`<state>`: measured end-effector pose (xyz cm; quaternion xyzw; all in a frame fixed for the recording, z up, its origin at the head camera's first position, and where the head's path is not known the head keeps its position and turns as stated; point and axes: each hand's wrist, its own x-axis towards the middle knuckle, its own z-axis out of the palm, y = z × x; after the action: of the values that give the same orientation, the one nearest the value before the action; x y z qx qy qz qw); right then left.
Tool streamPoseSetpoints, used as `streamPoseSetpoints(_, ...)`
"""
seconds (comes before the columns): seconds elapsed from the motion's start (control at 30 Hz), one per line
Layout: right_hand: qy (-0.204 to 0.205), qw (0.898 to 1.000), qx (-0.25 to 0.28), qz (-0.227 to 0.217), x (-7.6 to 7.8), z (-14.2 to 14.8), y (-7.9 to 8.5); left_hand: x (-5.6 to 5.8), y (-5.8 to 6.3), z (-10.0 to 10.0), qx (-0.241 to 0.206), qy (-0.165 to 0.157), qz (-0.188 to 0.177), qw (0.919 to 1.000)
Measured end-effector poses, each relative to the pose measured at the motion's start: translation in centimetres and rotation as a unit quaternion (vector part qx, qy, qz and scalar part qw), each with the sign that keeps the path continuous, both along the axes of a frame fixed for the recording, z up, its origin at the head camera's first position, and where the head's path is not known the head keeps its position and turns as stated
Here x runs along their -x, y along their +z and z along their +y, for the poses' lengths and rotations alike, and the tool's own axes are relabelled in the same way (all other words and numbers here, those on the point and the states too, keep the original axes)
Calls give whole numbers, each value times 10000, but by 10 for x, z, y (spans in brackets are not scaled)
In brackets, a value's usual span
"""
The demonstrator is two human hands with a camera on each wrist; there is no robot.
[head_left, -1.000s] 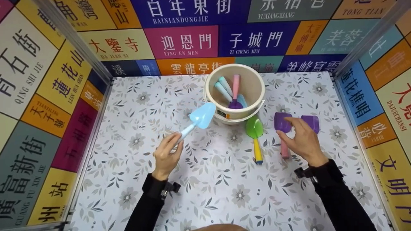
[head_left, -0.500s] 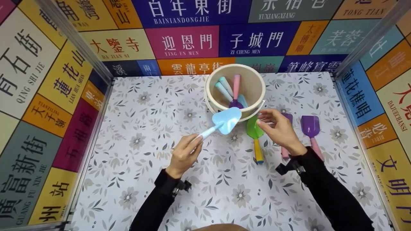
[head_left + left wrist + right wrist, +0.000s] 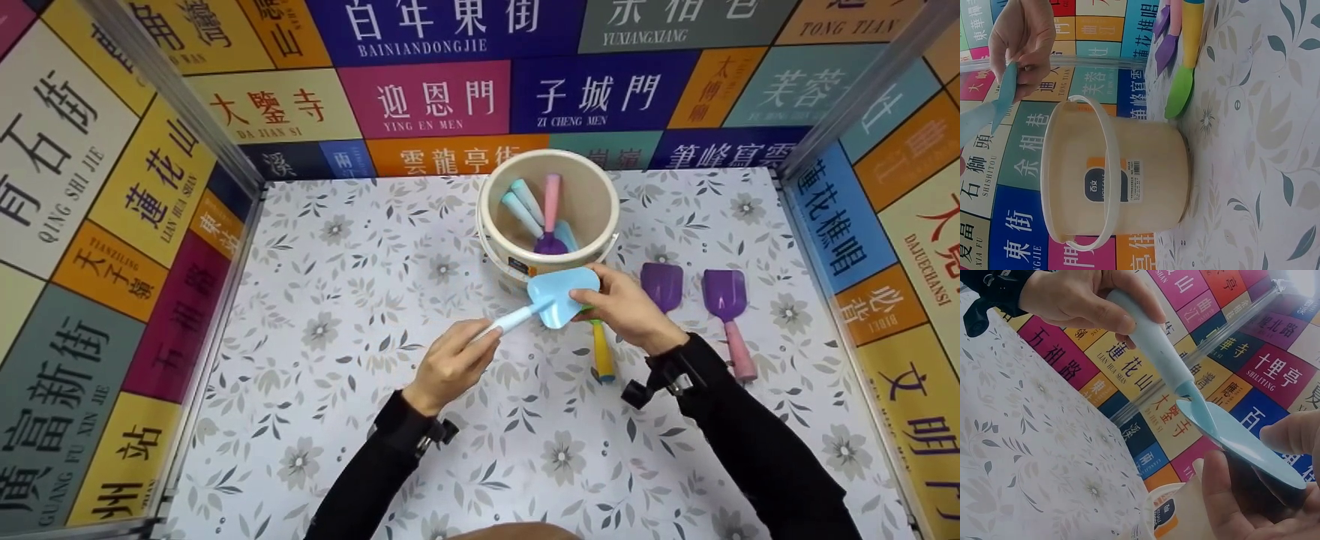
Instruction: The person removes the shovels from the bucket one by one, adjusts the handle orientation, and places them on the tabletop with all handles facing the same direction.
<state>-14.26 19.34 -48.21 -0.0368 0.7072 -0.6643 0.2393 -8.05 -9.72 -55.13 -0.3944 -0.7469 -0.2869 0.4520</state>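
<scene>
A light blue toy shovel (image 3: 562, 296) with a paler handle hangs above the table, just in front of the bucket. My left hand (image 3: 450, 367) grips its handle, best seen in the right wrist view, where the handle (image 3: 1159, 349) runs out from between thumb and fingers. At the other end my right hand (image 3: 630, 311) has the blade between thumb and fingers, thumb on the upper face and fingers underneath. In the left wrist view the blade (image 3: 1006, 93) shows edge-on at the right hand's fingers. Part of a green shovel (image 3: 602, 356) with a yellow handle is hidden beneath.
A cream bucket (image 3: 549, 154) stands at the back, holding several toy shovels with light blue and pink handles. Two purple shovels lie to its right, the nearer one (image 3: 662, 285) partly behind my right hand, the other (image 3: 726, 292) farther right. Printed walls (image 3: 435, 97) enclose the flowered table.
The left hand has carried the light blue shovel rightward and down in front of the bucket. The right hand has moved left from over the purple shovel and taken hold of the blade.
</scene>
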Motion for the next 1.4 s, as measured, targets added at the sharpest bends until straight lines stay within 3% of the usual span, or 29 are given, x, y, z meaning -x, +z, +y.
streamPoseSetpoints(0.23, -374, 9993, -21, 60, -2, -6, -2, 0, -2, 3, -68, -82, 10, 9999)
streamPoseSetpoints(0.63, -460, 9980, -324, 285, -5, -4, 0, 1, -4, 4, -42, -35, -1, 10000)
streamPoseSetpoints(0.73, -500, 9972, -426, 349, -4, -3, 0, -2, -3, 5, -90, 3, -333, 9994)
streamPoseSetpoints(0.9, -563, 9943, -727, 532, -5, -2, 2, -6, 5, 8, -125, 91, -1262, 9919)
streamPoseSetpoints(1.13, -610, 9791, -1507, 1225, -6, -3, 2, -11, 33, 8, 159, 417, -2530, 9664)
streamPoseSetpoints(1.27, -615, 9691, -1874, 1481, -8, -5, 2, -10, 46, 11, 433, 712, -2685, 9597)
streamPoseSetpoints(1.4, -531, 9636, -2029, 1659, -10, -9, 1, -7, 44, 19, 874, 1035, -2617, 9556)
